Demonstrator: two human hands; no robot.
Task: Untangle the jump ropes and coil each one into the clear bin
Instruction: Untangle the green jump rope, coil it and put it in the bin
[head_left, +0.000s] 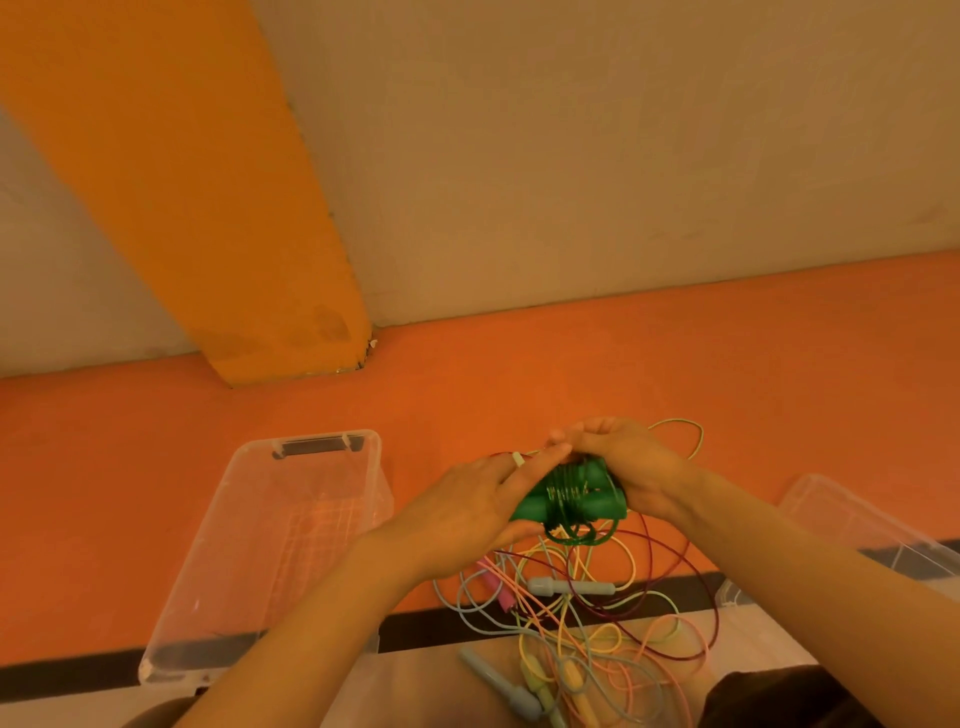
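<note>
I hold a green jump rope (569, 496) above the floor, its cord wound round the two green handles, with a few loops hanging below. My left hand (478, 506) grips the bundle's left end, fingers reaching over the top. My right hand (618, 457) grips its right end from behind. Below lies a tangle of ropes (587, 618): blue, yellow, peach, pink and dark red cords with grey-blue handles (571, 587), a pink handle (498, 587) and yellow ones. The clear bin (244, 561) stands to the left with nothing visible inside.
A second clear container (852, 525) sits at the right edge. The floor is orange with a black stripe (431, 631) across the front. A beige wall and an orange pillar (218, 234) rise behind. Dark clothing (769, 696) shows at bottom right.
</note>
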